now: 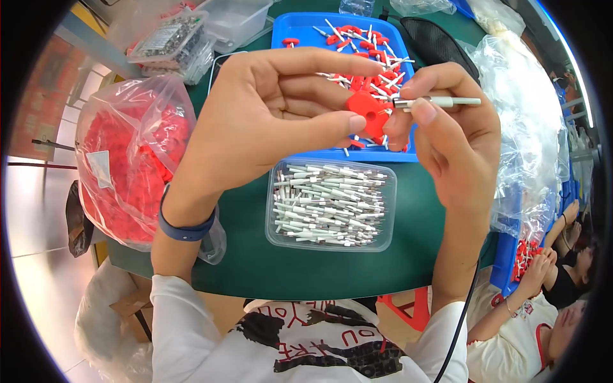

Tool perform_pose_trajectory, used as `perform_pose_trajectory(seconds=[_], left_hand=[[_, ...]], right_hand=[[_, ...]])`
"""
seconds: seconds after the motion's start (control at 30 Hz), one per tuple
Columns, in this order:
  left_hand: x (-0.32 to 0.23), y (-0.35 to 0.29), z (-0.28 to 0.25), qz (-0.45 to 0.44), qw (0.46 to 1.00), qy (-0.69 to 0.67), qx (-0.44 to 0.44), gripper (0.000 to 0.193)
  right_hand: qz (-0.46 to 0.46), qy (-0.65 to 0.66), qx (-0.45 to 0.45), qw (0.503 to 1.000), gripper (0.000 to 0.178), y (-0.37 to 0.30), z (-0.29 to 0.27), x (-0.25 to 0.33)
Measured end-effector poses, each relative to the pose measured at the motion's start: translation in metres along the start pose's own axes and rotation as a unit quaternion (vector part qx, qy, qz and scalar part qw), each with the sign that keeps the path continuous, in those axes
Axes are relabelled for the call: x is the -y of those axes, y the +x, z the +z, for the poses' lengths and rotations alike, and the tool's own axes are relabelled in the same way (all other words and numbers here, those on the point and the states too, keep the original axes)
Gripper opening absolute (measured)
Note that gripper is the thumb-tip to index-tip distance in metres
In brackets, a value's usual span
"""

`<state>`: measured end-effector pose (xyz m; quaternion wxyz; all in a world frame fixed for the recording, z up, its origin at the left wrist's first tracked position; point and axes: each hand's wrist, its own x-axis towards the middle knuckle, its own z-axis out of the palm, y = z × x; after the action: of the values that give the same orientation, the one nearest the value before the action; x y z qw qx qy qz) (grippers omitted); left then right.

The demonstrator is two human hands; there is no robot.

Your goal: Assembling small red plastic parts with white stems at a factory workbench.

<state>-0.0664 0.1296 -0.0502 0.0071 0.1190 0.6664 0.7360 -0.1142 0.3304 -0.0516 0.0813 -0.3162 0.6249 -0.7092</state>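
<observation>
My left hand [274, 108] is closed on a red plastic cap [368, 113] with a small hole in its face, thumb below and fingers behind. Just to its right, my right hand [456, 121] pinches a slim white rod [447, 101] with a metal end pointing at the cap. The metal end is close beside the cap; whether they touch I cannot tell. Under my hands stands a clear plastic box [271, 236] full of similar white rods [332, 204]. Behind them is a blue tray [281, 25] of red caps joined to white rods [389, 80].
A clear bag of red parts [128, 159] stands at the left of the green table [332, 277]. Clear plastic bags [520, 121] lie at the right, near a black mesh object [440, 41]. A co-worker's hand [539, 271] is at another blue tray [504, 262].
</observation>
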Motion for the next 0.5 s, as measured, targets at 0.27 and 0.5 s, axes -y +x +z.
perform_pose_trajectory(seconds=[0.27,0.5], left_hand=[[0.011,0.003,-0.009,-0.040,0.998,-0.030,0.026,0.033],[0.017,0.004,-0.006,-0.044,0.998,-0.045,0.026,0.035]], right_hand=[[-0.052,-0.033,0.034,0.998,0.013,0.000,-0.001,-0.003],[0.000,-0.035,0.033,0.999,0.016,-0.002,-0.006,0.001]])
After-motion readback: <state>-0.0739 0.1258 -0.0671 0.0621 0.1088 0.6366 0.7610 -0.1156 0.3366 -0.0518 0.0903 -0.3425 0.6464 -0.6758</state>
